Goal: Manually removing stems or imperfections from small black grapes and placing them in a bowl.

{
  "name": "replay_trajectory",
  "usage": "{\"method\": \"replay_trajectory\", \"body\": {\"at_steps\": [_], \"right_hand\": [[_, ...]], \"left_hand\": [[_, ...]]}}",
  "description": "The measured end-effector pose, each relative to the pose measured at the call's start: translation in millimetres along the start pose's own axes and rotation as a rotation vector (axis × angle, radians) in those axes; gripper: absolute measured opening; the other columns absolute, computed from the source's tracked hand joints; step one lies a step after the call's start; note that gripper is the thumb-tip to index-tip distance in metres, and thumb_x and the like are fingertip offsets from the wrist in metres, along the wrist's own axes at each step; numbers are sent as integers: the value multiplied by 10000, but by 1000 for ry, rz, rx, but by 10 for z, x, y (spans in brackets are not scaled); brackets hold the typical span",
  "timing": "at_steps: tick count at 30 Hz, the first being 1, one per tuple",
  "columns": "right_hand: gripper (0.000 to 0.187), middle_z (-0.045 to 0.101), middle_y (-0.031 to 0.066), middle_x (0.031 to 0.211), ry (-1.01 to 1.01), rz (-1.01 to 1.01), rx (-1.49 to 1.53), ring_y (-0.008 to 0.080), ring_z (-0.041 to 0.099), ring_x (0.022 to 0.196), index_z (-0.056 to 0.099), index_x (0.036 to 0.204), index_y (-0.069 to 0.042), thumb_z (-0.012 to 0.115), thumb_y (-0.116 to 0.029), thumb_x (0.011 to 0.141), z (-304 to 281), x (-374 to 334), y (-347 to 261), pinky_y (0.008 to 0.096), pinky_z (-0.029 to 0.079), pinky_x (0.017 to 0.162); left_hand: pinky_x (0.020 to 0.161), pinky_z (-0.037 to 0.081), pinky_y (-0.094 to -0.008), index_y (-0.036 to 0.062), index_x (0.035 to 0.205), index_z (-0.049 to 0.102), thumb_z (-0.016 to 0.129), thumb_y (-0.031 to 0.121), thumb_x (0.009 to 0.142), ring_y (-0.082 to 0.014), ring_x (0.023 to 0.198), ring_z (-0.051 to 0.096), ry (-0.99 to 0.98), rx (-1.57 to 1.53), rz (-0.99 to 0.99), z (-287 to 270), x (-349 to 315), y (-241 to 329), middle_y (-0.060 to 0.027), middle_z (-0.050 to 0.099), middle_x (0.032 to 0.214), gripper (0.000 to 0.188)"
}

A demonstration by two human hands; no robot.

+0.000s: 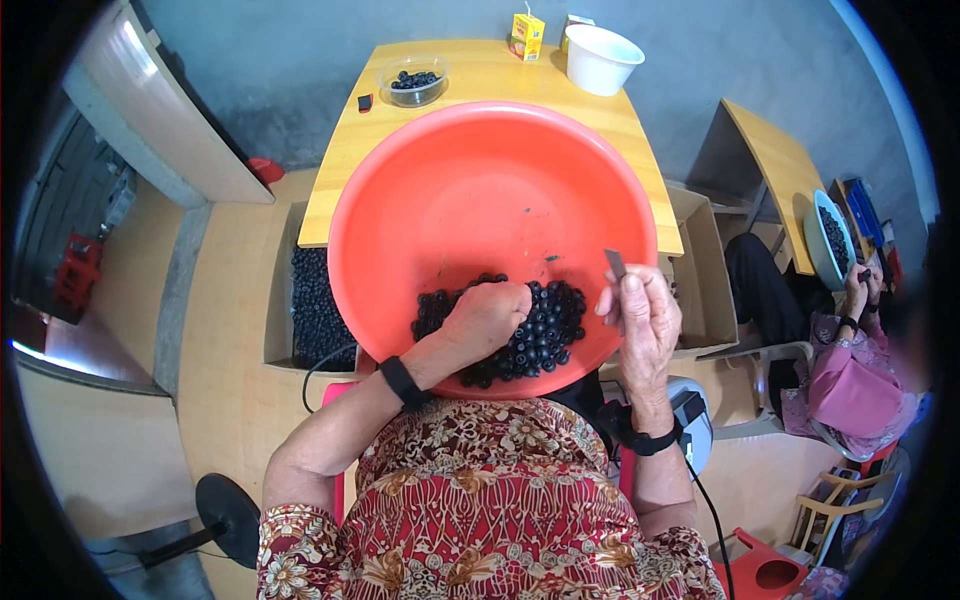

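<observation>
A pile of small, round, shiny black pieces (545,325) lies in the near part of a large red-orange plastic basin (490,190). Over this pile, my left hand (490,318) is closed with its fingers curled downward; what they may hold is hidden. My right hand (645,315) is raised above the basin's near right side. Its thumb and fingers pinch a thin, flat, dark blade-like strip (614,263) that points up and away from me. A few dark scraps lie on the basin's bottom beyond the pile.
The basin rests on a yellow wooden table (390,120). Behind it stand a clear bowl of black pieces (415,82), a white tub (603,62) and a yellow carton (526,38). Boxes flank the table, the left one full of black pieces (318,305). At right, another person (850,385) works beside a light-blue basin (828,240).
</observation>
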State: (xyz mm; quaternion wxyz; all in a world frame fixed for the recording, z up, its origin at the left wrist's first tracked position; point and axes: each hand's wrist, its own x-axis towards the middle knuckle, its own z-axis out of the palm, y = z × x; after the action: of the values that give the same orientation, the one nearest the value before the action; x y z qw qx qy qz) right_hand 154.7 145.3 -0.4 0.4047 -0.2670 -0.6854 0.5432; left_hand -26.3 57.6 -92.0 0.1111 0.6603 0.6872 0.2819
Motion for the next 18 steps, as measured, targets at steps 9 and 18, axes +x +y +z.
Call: {"method": "replay_trajectory", "body": {"at_steps": [9,18], "right_hand": [[184,584,-20,789,-44,2,-71,45,510,696,674,1023,-5,715,-101,872,68,-47,0,201,432,646],[322,637,37,883,-287,-125,-115,89,569,738,712,1070,-31,791,-88,762,101,-86,-123,219,446,626]], "left_hand": [[703,523,-247,36,916,634,670,72,871,-119,757,646,18,-1178,-311,-430,-76,215,-34,670,873,68],[796,539,-206,92,1005,610,641,116,936,-81,892,636,-12,-1824,-484,-550,-250,513,-21,656,985,79]]}}
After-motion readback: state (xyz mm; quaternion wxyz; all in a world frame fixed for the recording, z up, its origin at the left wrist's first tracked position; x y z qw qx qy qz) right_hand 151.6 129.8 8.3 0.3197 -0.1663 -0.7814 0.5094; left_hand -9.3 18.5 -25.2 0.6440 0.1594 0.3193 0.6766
